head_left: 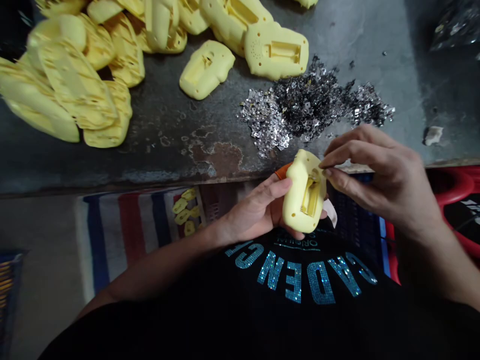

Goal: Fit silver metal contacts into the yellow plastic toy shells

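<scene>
My left hand (pixel 255 207) cradles a yellow moulded plastic housing (pixel 296 210) in its palm and fingers, out past the table's front edge. The housing has a rectangular recess in its face. My right hand (pixel 378 180) pinches the housing's upper end between thumb and forefinger, and any small piece between those fingertips is hidden. A bit of orange material (pixel 283 171) shows behind the housing, and a white paper scrap (pixel 330 212) sticks out beside it. Its attachment cannot be seen.
A dark metal table (pixel 168 160) bears many similar yellow housings (pixel 275 50) and a heap of silver and black punched sequin scrap (pixel 307 107). Below its edge lie a striped cloth (pixel 112 235), small yellow pieces (pixel 183 212) and a red plastic object (pixel 450 190).
</scene>
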{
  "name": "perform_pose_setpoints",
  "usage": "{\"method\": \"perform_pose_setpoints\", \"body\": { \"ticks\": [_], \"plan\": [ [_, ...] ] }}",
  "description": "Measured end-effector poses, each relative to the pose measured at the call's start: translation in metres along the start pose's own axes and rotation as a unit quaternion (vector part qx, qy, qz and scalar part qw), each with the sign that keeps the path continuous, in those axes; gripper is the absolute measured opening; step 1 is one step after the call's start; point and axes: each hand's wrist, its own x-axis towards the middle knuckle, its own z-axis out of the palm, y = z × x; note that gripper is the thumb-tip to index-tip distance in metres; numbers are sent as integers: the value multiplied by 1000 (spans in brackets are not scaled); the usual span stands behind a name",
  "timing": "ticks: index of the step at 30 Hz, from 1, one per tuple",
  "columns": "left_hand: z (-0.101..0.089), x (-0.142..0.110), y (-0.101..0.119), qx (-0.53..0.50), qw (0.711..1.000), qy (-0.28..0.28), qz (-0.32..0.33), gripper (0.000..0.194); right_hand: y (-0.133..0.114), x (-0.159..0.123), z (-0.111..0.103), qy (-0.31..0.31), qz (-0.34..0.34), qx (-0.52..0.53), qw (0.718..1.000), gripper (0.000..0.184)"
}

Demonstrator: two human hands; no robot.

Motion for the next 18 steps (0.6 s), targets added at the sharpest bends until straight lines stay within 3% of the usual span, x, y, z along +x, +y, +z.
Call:
{"method": "perform_pose_setpoints", "body": {
  "ticks": [2, 5, 7, 10, 13, 18],
  "plan": [
    [-2, 0, 0, -26, 1000, -7, -10, 85, -2, -9, 6, 63, 6, 11, 998, 14],
    [-3, -1, 0, -48, 999, -17, -15, 76, -2, -24, 20, 104, -11, -42, 994, 28],
    [-2, -1, 0, -50, 998, -20, -17, 73, -1, -32, 29, 112, -45, -110, 987, 35],
    [-1, -1, -1, -42, 998, -22, -28, 84, 0, -38, 37, 113, -90, -176, 974, 36],
    [0, -2, -1, -35, 999, -19, -32, 93, 3, -40, 39, 108, -99, -165, 975, 41],
    [1, -5, -4, -27, 999, -21, -29, 88, 5, -44, 38, 121, -100, -148, 977, 43]
  ]
}}
